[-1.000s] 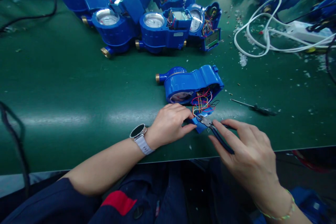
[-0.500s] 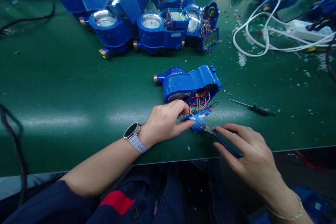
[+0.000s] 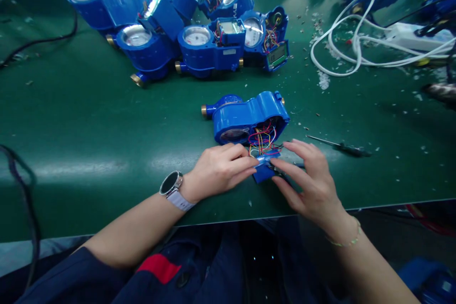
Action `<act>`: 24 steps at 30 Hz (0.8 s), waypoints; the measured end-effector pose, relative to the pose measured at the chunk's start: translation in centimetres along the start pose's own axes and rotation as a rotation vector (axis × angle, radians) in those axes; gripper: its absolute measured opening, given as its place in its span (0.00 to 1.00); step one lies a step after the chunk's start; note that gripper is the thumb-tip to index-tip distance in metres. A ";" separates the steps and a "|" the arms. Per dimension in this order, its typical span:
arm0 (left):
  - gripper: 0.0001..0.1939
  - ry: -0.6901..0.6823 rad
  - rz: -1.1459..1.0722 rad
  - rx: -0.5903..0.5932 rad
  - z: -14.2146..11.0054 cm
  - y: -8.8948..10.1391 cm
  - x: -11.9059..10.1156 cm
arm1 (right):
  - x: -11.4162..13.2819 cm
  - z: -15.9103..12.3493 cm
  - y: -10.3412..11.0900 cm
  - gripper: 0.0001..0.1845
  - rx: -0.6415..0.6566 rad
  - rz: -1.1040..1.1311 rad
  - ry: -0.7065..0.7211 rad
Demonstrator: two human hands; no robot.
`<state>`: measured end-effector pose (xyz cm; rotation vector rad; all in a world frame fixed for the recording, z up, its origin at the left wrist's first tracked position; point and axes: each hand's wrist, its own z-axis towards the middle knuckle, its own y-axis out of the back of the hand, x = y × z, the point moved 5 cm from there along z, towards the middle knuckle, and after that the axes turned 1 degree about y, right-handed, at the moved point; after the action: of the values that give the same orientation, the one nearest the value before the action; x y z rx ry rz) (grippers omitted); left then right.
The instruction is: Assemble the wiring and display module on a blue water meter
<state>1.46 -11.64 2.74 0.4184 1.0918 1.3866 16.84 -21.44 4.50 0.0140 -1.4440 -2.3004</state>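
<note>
A blue water meter (image 3: 245, 116) lies on its side with its wiring compartment facing me. Thin coloured wires (image 3: 262, 138) run from it to a small blue cover (image 3: 264, 173). My left hand (image 3: 223, 168), a watch on its wrist, is closed on the cover's left edge. From the right, my right hand (image 3: 309, 180) reaches over the cover, holding dark-handled pliers (image 3: 287, 180) mostly hidden by its fingers. The pliers' jaws are at the cover, but what they touch is hidden.
Several blue meters (image 3: 197, 47) stand at the back, some with wiring exposed. To the right lies a screwdriver (image 3: 342, 146). A white cable (image 3: 335, 54) loops beside a power strip (image 3: 416, 35) among scattered scraps. Black cables (image 3: 23, 194) hang at the left.
My right hand has moved left and forward with the pliers, its fingers now over the cover. My left fingers have drawn together on the cover's edge. The view has shifted slightly.
</note>
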 end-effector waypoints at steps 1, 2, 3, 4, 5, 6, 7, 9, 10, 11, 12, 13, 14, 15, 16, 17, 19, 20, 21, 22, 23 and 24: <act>0.09 0.001 -0.002 -0.002 0.0 0.0 0.0 | 0.1 0.6 -0.3 0.15 0.008 0.028 0.029; 0.10 0.001 -0.005 -0.004 0.0 0.0 0.0 | 0.1 1.0 -0.6 0.15 0.018 0.053 0.052; 0.10 0.000 -0.010 -0.005 0.1 0.0 0.1 | 0.0 1.4 -0.9 0.14 0.030 0.076 0.067; 0.10 -0.003 -0.016 -0.004 0.1 0.0 0.1 | -0.1 1.7 -1.2 0.12 0.039 0.097 0.072; 0.10 -0.008 -0.023 -0.002 0.1 0.0 0.1 | -0.2 1.9 -1.4 0.11 0.046 0.112 0.071; 0.10 -0.011 -0.031 -0.003 0.2 0.0 0.1 | -0.3 2.1 -1.5 0.10 0.052 0.121 0.064; 0.10 -0.013 -0.041 -0.004 0.2 0.0 0.2 | -0.5 2.2 -1.6 0.09 0.056 0.125 0.054; 0.10 -0.009 -0.067 -0.009 0.3 0.1 0.2 | -0.6 2.4 -1.6 0.07 0.060 0.138 0.039; 0.09 -0.007 -0.081 -0.012 0.3 0.1 0.3 | -0.6 2.5 -1.6 0.07 0.057 0.150 0.036; 0.09 -0.005 -0.094 -0.013 0.3 0.0 0.3 | -0.6 2.5 -1.6 0.06 0.051 0.167 0.035; 0.09 -0.003 -0.104 -0.012 0.2 0.0 0.3 | -0.7 2.6 -1.6 0.04 0.044 0.188 0.033; 0.09 0.002 -0.115 -0.006 0.2 -0.1 0.4 | -0.7 2.6 -1.6 0.03 0.036 0.209 0.031; 0.09 0.010 -0.123 0.001 0.2 -0.2 0.4 | -0.7 2.6 -1.7 0.02 0.029 0.226 0.029; 0.09 0.018 -0.127 0.007 0.2 -0.2 0.4 | -0.8 2.6 -1.7 0.02 0.021 0.236 0.025; 0.09 0.027 -0.125 0.011 0.2 -0.3 0.5 | -0.8 2.6 -1.8 0.02 0.015 0.242 0.021; 0.09 0.032 -0.118 0.013 0.2 -0.3 0.5 | -0.8 2.6 -1.8 0.02 0.011 0.241 0.019; 0.10 0.031 -0.093 0.010 0.2 -0.3 0.5 | -0.8 2.6 -1.9 0.05 0.009 0.230 0.019; 0.10 0.027 -0.079 0.008 0.2 -0.3 0.5 | -0.8 2.6 -2.0 0.05 0.011 0.227 0.020; 0.10 0.024 -0.069 0.009 0.2 -0.3 0.5 | -0.8 2.6 -2.0 0.05 0.012 0.229 0.023; 0.10 0.021 -0.062 0.007 0.2 -0.3 0.5 | -0.8 2.6 -2.0 0.04 0.010 0.236 0.027; 0.10 0.016 -0.059 0.003 0.2 -0.3 0.5 | -0.8 2.6 -2.0 0.04 0.004 0.247 0.030; 0.10 0.010 -0.058 -0.006 0.2 -0.2 0.5 | -0.8 2.6 -2.0 0.04 -0.001 0.261 0.033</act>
<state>1.67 -11.12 2.46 0.3729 1.1001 1.3416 16.32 -18.23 3.80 -0.1293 -1.3414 -2.0796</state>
